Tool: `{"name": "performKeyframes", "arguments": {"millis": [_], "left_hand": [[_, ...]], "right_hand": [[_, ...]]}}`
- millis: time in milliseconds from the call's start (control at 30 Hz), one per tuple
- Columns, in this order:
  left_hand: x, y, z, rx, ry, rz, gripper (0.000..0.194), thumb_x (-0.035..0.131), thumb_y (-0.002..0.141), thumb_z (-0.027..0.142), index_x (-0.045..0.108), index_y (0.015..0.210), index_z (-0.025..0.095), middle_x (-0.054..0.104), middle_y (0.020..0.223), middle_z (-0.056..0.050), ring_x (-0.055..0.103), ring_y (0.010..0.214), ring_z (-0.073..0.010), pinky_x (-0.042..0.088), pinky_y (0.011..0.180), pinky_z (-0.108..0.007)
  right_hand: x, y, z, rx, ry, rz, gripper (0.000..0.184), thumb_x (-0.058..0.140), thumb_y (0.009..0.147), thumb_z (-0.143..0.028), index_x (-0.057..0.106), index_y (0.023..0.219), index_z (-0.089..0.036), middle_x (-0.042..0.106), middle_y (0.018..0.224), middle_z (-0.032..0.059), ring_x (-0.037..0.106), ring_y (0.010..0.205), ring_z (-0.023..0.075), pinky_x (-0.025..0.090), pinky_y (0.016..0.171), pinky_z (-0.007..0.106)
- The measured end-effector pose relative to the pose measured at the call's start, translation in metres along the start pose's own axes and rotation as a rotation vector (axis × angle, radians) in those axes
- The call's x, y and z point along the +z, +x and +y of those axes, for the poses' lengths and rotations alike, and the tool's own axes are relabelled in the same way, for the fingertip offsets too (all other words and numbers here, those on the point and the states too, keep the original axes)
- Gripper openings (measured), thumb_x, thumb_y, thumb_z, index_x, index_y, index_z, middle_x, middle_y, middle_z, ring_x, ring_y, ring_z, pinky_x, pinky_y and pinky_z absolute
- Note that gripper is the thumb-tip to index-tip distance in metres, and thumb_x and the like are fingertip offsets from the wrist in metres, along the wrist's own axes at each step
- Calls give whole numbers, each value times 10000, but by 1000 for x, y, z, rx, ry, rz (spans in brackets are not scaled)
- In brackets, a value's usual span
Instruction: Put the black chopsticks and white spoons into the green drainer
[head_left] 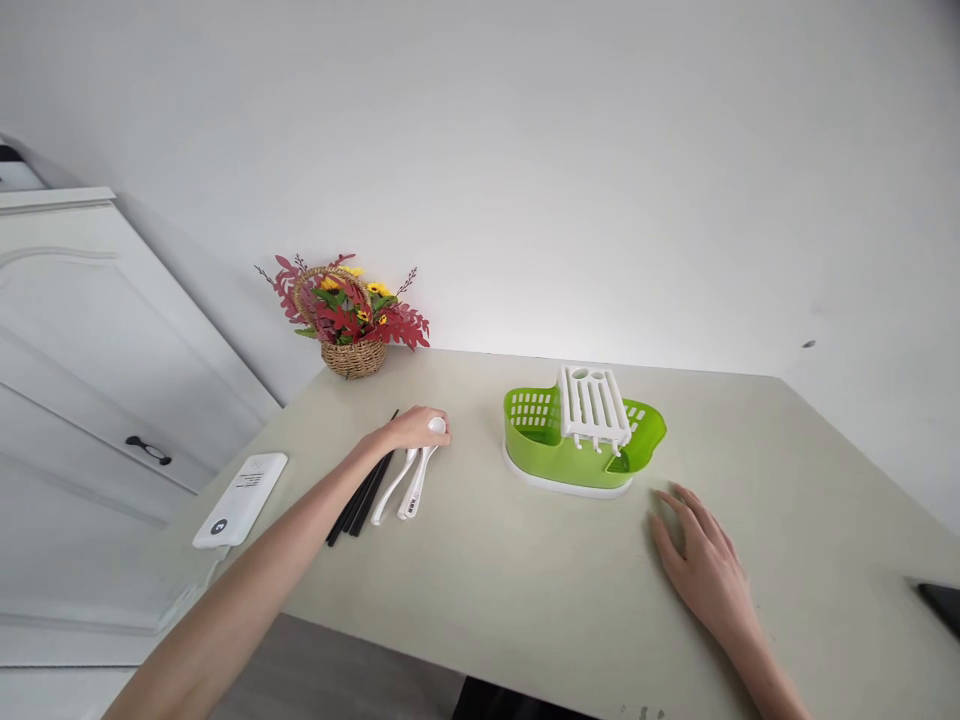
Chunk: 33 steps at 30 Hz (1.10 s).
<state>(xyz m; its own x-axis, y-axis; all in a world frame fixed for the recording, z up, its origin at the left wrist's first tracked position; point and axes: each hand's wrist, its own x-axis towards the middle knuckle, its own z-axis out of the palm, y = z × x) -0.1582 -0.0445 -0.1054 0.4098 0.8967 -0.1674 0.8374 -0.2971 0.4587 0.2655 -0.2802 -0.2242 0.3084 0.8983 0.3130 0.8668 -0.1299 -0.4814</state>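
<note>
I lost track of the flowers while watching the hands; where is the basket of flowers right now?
The flower basket stands in the head view, left of centre, at the table's far edge by the wall.

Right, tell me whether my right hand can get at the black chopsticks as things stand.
Probably not easily: the right hand lies well off to the right, and the white spoons, with the left hand at their bowls, sit between it and the black chopsticks.
</note>
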Motion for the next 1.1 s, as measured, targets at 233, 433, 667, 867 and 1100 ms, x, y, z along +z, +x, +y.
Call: {"name": "performKeyframes", "arguments": {"millis": [233, 433, 667, 867, 1100], "left_hand": [[16, 0, 2, -39, 103, 80, 115, 697, 711, 364, 731, 768, 270, 729, 672, 1, 656, 593, -190, 407, 572, -259], [29, -6, 17, -14, 234, 203, 82, 698, 724, 323, 690, 714, 242, 757, 769, -64, 699, 743, -245, 426, 633, -291], [41, -11, 33, -48, 358, 269, 126, 684, 775, 337, 726, 784, 218, 767, 901, -105, 731, 869, -279, 500, 746, -312], [50, -15, 42, -82, 421, 300, 226, 631, 837, 366, 749, 896, 184, 751, 994, -122, 742, 903, -288, 527, 781, -332], [56, -20, 47, -91, 445, 342, 260, 599, 895, 398, 753, 880, 189, 734, 997, -100, 739, 894, -271, 513, 754, -320]], "right_hand": [[-1, -1, -1, 6, -8, -5, 519, 345, 1012, -536, 572, 1392, -265, 510, 1574, 75, 428, 1489, 291, 396, 1185, 537], [0, -1, 0, 9, -3, -4, 521, 348, 1014, -533, 583, 1390, -260, 520, 1568, 80, 426, 1491, 296, 390, 1187, 533], [0, -1, 1, 9, 9, -5, 519, 358, 1016, -525, 584, 1398, -255, 521, 1568, 85, 424, 1491, 300, 385, 1191, 545], [-1, 0, 1, 19, 21, -12, 510, 363, 1017, -532, 585, 1394, -270, 514, 1579, 67, 406, 1505, 301, 391, 1191, 556], [-2, 0, 0, 17, 20, -3, 496, 358, 1026, -525, 578, 1393, -272, 509, 1588, 51, 395, 1515, 282, 380, 1205, 548]]}}
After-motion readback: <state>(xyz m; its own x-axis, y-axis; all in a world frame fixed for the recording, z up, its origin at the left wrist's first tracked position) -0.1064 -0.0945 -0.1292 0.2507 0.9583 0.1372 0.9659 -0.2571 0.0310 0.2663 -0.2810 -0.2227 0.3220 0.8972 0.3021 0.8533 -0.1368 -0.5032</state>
